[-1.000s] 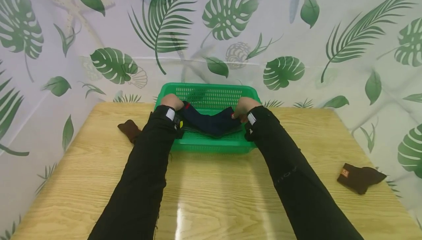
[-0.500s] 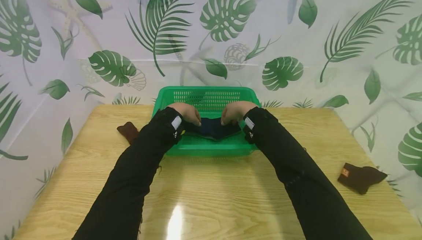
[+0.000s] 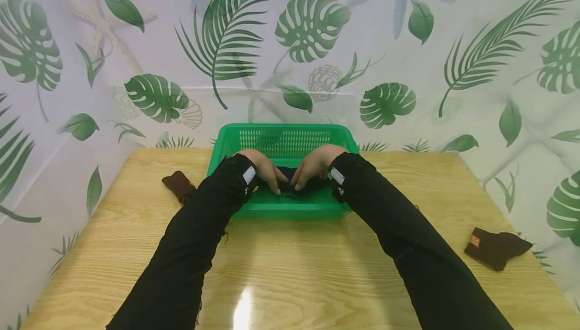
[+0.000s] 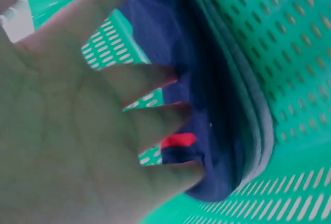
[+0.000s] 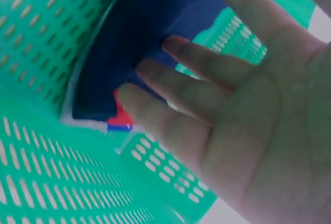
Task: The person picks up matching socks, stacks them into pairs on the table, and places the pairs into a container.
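A folded navy cloth item with red patches [image 3: 287,172] lies inside the green plastic basket [image 3: 290,212]; its exact kind is hard to tell. My left hand [image 3: 266,166] reaches in from the left, and spread fingertips touch the cloth in the left wrist view, where layered grey edges show along the navy fabric [image 4: 155,30]. From the other side comes my right hand [image 3: 317,162], its fingers spread and fairly straight against the navy fabric [image 5: 137,27] in the right wrist view. Both hands sit close together over the cloth's middle and cover much of it.
A brown sock [image 3: 178,186] lies on the wooden table [image 3: 290,269] left of the basket, partly behind the left sleeve. Another brown sock [image 3: 496,248] with an orange label is near the right edge. A leaf-patterned sheet [image 3: 317,88] hangs behind the table.
My hands have moved from the cloth's two ends in toward its middle and lower into the basket. The raised ends of the cloth have gone down. Both brown socks stay put.
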`<state>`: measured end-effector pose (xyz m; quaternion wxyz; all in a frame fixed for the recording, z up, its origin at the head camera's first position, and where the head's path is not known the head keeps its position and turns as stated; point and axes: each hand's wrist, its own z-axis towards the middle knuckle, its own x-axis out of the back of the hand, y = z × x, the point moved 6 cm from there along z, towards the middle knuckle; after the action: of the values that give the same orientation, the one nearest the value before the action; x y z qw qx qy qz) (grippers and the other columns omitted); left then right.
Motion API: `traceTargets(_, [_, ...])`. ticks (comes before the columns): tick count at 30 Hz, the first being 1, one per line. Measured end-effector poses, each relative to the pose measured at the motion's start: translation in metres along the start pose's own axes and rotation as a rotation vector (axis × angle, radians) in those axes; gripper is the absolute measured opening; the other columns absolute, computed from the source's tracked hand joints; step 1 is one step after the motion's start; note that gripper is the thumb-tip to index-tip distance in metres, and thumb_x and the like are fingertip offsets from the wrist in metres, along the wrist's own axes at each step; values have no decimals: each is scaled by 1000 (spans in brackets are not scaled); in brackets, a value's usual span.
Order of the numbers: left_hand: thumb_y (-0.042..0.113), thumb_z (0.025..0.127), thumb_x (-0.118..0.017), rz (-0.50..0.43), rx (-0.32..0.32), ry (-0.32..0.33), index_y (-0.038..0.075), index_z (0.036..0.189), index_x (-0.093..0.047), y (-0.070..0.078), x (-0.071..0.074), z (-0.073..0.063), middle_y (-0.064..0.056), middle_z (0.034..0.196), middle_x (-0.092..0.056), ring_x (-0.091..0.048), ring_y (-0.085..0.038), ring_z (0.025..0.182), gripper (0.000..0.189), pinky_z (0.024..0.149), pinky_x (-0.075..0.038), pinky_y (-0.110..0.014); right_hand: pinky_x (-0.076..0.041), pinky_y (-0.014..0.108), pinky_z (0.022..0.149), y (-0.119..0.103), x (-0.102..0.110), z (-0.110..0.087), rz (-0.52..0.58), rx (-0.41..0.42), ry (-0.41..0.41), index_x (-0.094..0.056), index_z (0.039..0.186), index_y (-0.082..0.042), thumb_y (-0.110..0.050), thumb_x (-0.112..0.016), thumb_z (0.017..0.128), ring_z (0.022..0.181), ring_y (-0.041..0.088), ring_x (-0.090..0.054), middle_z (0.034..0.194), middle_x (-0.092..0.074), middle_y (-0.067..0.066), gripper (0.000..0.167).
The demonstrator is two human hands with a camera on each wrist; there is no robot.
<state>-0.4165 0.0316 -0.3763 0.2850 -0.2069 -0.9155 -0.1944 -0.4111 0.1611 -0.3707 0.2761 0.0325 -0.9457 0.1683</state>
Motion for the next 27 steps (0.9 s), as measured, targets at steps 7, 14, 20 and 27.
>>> traceTargets(7, [43,99,-52,86,4,-119,31,154,-26,4,-10,9,5,160,-22,-11,-23,149,62,118,-18,-41,-21,48,116,-1,-16,6,-61,-16,-117,-37,150,-29,-40,-59,96,147,29,-15,158,-28,1,59])
traceTargets(14, [41,100,-51,51,-7,-73,28,154,-30,3,-7,5,1,160,-23,-14,-26,148,59,117,-20,-44,-21,48,116,0,-16,6,-73,-39,-134,-35,152,-27,-42,-56,97,147,30,-16,159,-26,2,61])
traceTargets(20, [39,98,-55,-261,-163,304,21,154,-29,-18,34,-47,-11,158,-25,-26,-34,143,64,112,-28,-52,-26,54,113,6,9,-45,48,150,133,-35,152,-18,-37,-52,100,146,35,-19,159,-25,11,58])
traceTargets(27, [22,103,-48,-499,-226,813,6,152,-30,-95,11,-129,-25,147,-39,-38,-43,134,54,106,-35,-56,-33,54,109,8,-10,-152,-29,400,472,-46,146,-17,-36,-57,99,142,36,-29,156,-31,13,51])
